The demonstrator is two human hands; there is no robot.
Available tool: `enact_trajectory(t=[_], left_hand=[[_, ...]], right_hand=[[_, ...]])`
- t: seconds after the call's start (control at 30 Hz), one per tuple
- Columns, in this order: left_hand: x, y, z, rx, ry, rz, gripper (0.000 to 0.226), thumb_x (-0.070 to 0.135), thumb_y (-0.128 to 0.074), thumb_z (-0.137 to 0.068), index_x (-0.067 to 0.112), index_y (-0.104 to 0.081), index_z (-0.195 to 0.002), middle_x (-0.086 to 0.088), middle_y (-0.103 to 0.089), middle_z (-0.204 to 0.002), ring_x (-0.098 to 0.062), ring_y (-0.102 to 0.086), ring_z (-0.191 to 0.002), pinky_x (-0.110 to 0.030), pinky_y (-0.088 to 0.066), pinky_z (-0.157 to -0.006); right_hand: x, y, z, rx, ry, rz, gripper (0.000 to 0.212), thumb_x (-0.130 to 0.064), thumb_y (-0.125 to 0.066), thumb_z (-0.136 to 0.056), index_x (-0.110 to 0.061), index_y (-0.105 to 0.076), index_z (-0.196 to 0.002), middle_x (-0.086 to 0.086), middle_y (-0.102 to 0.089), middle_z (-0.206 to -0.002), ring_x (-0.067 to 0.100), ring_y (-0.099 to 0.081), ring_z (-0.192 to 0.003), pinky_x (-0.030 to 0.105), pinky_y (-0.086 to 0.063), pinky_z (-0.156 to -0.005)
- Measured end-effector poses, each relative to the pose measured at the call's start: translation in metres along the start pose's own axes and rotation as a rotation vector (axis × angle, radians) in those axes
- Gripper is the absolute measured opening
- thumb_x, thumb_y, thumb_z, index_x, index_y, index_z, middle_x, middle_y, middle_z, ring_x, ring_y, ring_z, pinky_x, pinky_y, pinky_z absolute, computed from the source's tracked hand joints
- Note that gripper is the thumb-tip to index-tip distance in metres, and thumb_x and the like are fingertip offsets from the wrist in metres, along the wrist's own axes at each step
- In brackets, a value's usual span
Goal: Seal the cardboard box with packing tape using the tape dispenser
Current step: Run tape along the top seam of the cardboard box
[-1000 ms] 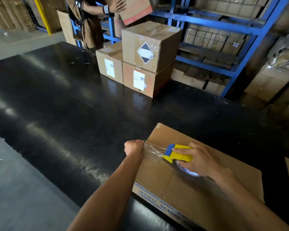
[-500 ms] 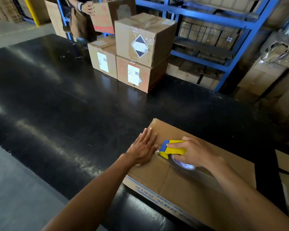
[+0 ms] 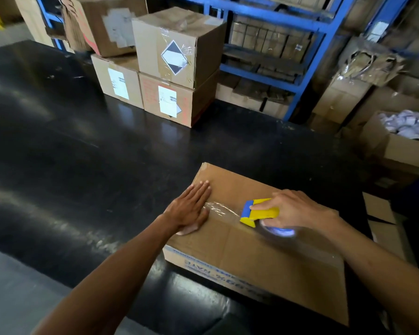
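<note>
A flat brown cardboard box (image 3: 264, 259) lies on the black table (image 3: 82, 153) in front of me. My left hand (image 3: 191, 209) rests flat, fingers together, on the box's left end, pressing the start of a clear tape strip (image 3: 223, 209). My right hand (image 3: 297, 209) grips a yellow and blue tape dispenser (image 3: 259, 212) near the middle of the box top. The tape roll (image 3: 278, 232) sits under that hand, partly hidden. Wrinkled clear tape stretches between my left hand and the dispenser.
Several taped boxes (image 3: 174, 68) are stacked at the table's far edge. Behind them stands a blue metal rack (image 3: 307, 68) holding flat cartons. An open carton of white items (image 3: 401, 139) sits on the right, with more cardboard past the table's right edge.
My right hand has drawn the dispenser rightward along the box top, laying out tape. My left hand went from a fist at the box edge to lying flat on the tape end.
</note>
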State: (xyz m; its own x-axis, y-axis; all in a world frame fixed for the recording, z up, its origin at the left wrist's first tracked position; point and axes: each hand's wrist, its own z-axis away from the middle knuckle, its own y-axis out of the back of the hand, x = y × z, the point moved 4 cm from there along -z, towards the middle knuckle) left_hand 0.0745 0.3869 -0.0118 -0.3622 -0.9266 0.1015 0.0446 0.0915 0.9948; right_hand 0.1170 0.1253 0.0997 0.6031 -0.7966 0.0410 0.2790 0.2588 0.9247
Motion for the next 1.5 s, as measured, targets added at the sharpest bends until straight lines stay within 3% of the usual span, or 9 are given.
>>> enact_trajectory(t=[0.13,0.27,0.43,0.6,0.8,0.97,1.17,1.3,1.5], left_hand=[[-0.001,0.000,-0.002,-0.031,-0.011,-0.003,0.076,0.054,0.009,-0.098,0.007,0.009,-0.157,-0.013,0.011,-0.167,-0.023,0.013,-0.154,-0.037,0.008,-0.126],[0.021,0.004,-0.009,-0.097,0.021,-0.029,0.087,0.062,0.009,-0.093,0.002,0.009,-0.156,-0.018,0.017,-0.163,-0.030,0.015,-0.154,-0.041,0.009,-0.125],[0.119,-0.028,-0.046,-0.118,-0.160,0.058,0.112,0.075,0.010,-0.091,-0.009,-0.037,-0.147,-0.030,-0.033,-0.156,-0.040,-0.030,-0.147,-0.045,-0.015,-0.122],[0.131,-0.021,-0.046,-0.124,-0.108,0.036,0.113,0.081,0.003,-0.085,-0.005,-0.008,-0.156,-0.025,-0.002,-0.165,-0.035,-0.002,-0.155,-0.045,-0.001,-0.126],[0.134,-0.022,-0.046,-0.127,-0.094,-0.045,0.105,0.079,-0.014,-0.092,-0.001,0.007,-0.157,-0.018,0.016,-0.164,-0.029,0.015,-0.154,-0.043,0.003,-0.126],[0.133,-0.019,-0.045,-0.124,-0.098,-0.090,0.103,0.080,-0.011,-0.092,0.003,0.011,-0.157,-0.017,0.017,-0.165,-0.026,0.018,-0.153,-0.041,0.001,-0.127],[0.137,-0.014,-0.044,-0.138,-0.092,-0.063,0.099,0.078,-0.015,-0.095,0.007,0.019,-0.155,-0.013,0.024,-0.163,-0.023,0.024,-0.152,-0.039,0.004,-0.127],[0.141,-0.012,-0.044,-0.177,-0.055,-0.094,0.102,0.080,-0.013,-0.093,0.005,0.020,-0.154,-0.016,0.026,-0.162,-0.024,0.025,-0.151,-0.042,0.002,-0.127],[0.239,-0.026,-0.067,-0.142,-0.033,0.012,0.113,0.082,-0.025,-0.090,-0.002,0.012,-0.156,-0.020,0.024,-0.161,-0.031,0.022,-0.152,-0.042,0.011,-0.125]], right_hand=[[0.035,-0.017,0.036,-0.041,-0.062,-0.005,0.052,-0.068,-0.050,-0.081,-0.065,-0.042,-0.132,0.003,-0.058,-0.119,0.022,-0.057,-0.107,0.036,-0.050,-0.082],[0.031,-0.020,0.030,-0.035,-0.024,0.035,0.053,-0.069,-0.045,-0.080,-0.061,-0.043,-0.133,0.002,-0.060,-0.116,0.023,-0.057,-0.106,0.039,-0.052,-0.080],[0.030,-0.021,0.033,0.019,-0.052,0.024,0.049,-0.067,-0.054,-0.078,-0.066,-0.046,-0.126,-0.008,-0.051,-0.095,0.017,-0.054,-0.091,0.032,-0.040,-0.065],[0.031,-0.027,0.031,0.082,-0.065,0.006,0.050,-0.068,-0.057,-0.078,-0.065,-0.047,-0.127,-0.010,-0.049,-0.093,0.016,-0.053,-0.087,0.028,-0.034,-0.064],[0.035,-0.028,0.034,0.109,0.001,-0.038,0.049,-0.061,-0.059,-0.080,-0.061,-0.049,-0.128,-0.007,-0.049,-0.092,0.020,-0.056,-0.095,0.028,-0.031,-0.067],[0.043,-0.025,0.042,0.112,0.093,-0.022,0.049,-0.060,-0.058,-0.083,-0.058,-0.049,-0.132,-0.001,-0.062,-0.108,0.023,-0.056,-0.106,0.030,-0.036,-0.071],[0.116,-0.047,0.100,0.000,0.062,-0.007,0.049,-0.060,-0.057,-0.081,-0.065,-0.045,-0.129,-0.006,-0.061,-0.108,0.023,-0.059,-0.105,0.034,-0.044,-0.077],[0.124,-0.055,0.107,0.037,0.060,-0.016,0.048,-0.059,-0.057,-0.080,-0.065,-0.048,-0.127,-0.005,-0.062,-0.109,0.026,-0.059,-0.107,0.034,-0.045,-0.079],[0.128,-0.054,0.104,0.106,0.085,-0.037,0.051,-0.057,-0.059,-0.075,-0.062,-0.052,-0.125,-0.006,-0.064,-0.120,0.024,-0.057,-0.111,0.032,-0.037,-0.076]])
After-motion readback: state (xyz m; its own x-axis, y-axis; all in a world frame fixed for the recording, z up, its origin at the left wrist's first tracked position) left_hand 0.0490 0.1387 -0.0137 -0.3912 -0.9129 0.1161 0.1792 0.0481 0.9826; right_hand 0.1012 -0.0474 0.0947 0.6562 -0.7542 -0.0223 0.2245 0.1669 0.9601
